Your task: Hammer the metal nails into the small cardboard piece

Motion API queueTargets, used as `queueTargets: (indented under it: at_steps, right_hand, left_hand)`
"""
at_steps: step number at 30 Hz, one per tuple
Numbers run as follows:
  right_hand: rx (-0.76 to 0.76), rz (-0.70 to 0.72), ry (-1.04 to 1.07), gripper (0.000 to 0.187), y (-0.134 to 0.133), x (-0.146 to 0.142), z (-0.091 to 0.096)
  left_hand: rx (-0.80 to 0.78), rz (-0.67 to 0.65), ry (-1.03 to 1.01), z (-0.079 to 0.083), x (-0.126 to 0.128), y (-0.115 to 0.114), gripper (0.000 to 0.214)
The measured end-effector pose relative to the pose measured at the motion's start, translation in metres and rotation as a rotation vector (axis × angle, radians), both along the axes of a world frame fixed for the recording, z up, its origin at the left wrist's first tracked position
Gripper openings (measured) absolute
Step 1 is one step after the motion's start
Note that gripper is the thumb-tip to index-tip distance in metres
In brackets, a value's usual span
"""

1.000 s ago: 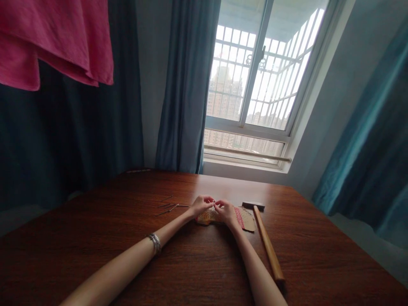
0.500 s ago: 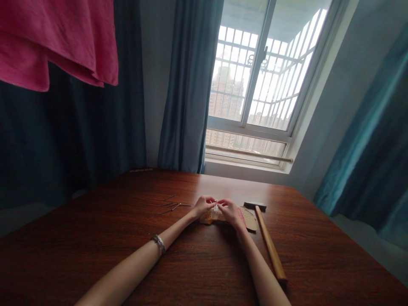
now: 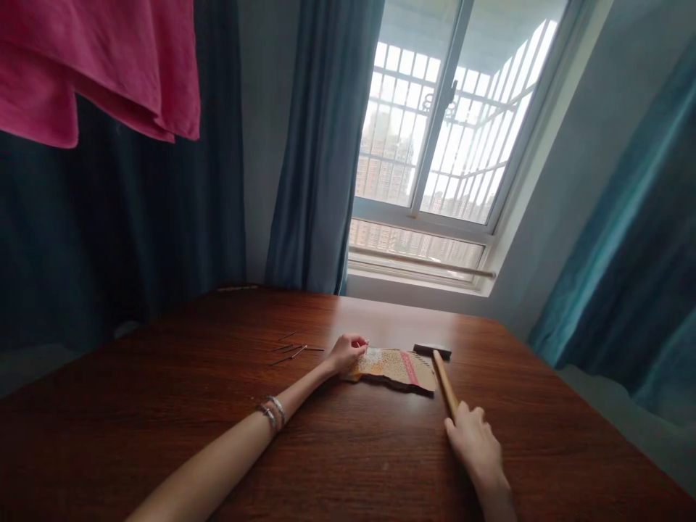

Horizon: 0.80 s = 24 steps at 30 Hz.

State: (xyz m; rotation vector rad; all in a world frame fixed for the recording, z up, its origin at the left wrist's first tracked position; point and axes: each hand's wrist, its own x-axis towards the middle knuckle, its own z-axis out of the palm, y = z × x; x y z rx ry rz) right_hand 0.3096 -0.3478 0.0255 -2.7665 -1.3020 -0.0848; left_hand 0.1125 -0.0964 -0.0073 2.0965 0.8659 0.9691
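My left hand (image 3: 346, 353) is closed in a pinch over the left end of a piece of cardboard (image 3: 394, 368). A thin nail, barely visible, seems to stand between the fingertips. Many small dark dots or holes and a pink strip mark the cardboard, which lies on thicker, dark-edged material. On the right, my right hand (image 3: 478, 442) is wrapped round the wooden handle of a hammer (image 3: 446, 388). The hammer's dark head rests on the table just beyond the cardboard's right end.
Several loose thin nails (image 3: 291, 353) lie on the brown wooden table (image 3: 326, 449), left of my left hand. Behind the table are a blue curtain (image 3: 312, 159) and a barred window (image 3: 429, 145). A pink cloth (image 3: 125, 65) hangs at the upper left.
My right hand has left the cardboard, moved right and towards me, and taken hold of the hammer's handle. My left hand stays pinched at the cardboard.
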Motion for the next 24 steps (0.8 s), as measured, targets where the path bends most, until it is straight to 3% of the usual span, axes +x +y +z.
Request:
queueTargets:
  at_steps: [4,7,10,13,16,19,24]
  right_hand:
    - [0.027,0.049,0.002,0.033,-0.006,0.001,-0.014]
    - [0.099,0.083,0.139,0.032,-0.006,0.009,-0.011]
    - [0.271,0.100,0.338,0.026,-0.005,0.010,-0.005]
    - [0.554,0.123,0.684,0.025,-0.004,0.000,0.003]
    - [0.744,0.177,1.221,0.038,-0.006,-0.019,0.017]
    - [0.714,0.238,1.624,0.039,-0.009,-0.038,0.036]
    - [0.619,0.282,1.797,0.037,-0.008,-0.060,0.049]
  left_hand:
    - [0.002,0.008,0.002,-0.001,0.000,-0.001,0.027]
    - [-0.002,0.017,-0.003,-0.002,0.000,-0.001,0.026]
    - [-0.011,0.017,-0.001,-0.001,-0.001,-0.002,0.026]
    - [-0.010,0.018,0.006,0.001,-0.001,-0.004,0.026]
    - [-0.010,0.028,0.018,0.004,-0.002,-0.006,0.026]
    - [-0.006,0.033,0.018,0.007,-0.002,-0.009,0.026]
    - [0.002,0.017,0.033,0.010,-0.003,-0.010,0.025]
